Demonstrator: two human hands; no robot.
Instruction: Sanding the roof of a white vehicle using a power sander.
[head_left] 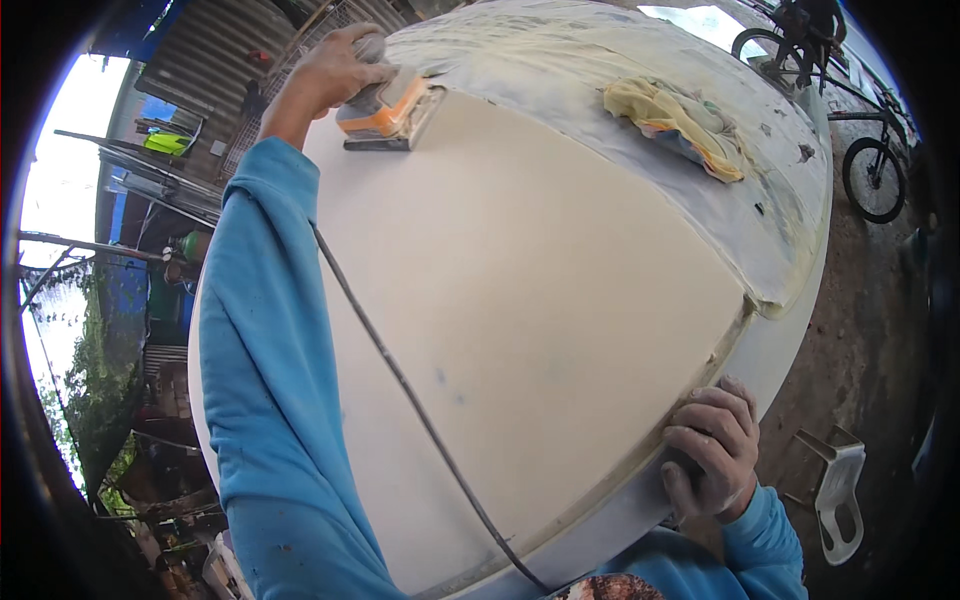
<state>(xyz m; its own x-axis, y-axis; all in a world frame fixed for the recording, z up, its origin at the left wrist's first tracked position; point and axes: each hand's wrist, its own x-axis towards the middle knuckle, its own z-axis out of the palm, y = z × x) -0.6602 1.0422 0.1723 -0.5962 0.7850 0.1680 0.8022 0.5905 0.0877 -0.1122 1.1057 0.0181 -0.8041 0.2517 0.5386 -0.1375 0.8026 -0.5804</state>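
Note:
My left hand [345, 72] is closed over the top of an orange and grey power sander [385, 108], at the far left of a large, pale, curved panel [530, 260] that looks like vehicle bodywork. The sander's flat pad lies against the panel. A dark cord or hose [400, 375] crosses the panel from beside my left sleeve down to the front edge. At the panel's near right edge rests my right hand [712, 450], its dusty fingers curled in. Whatever it may hold is hidden. Faint bluish spots mark the panel's middle.
Wrinkled, yellowish sheeting [500, 45] covers the area beyond the panel, with a crumpled yellow cloth [675, 125] on it. To the right are a white plastic chair [840, 500] and a bicycle [875, 180] near a person. Metal poles [165, 185] and corrugated sheets [215, 65] stand left.

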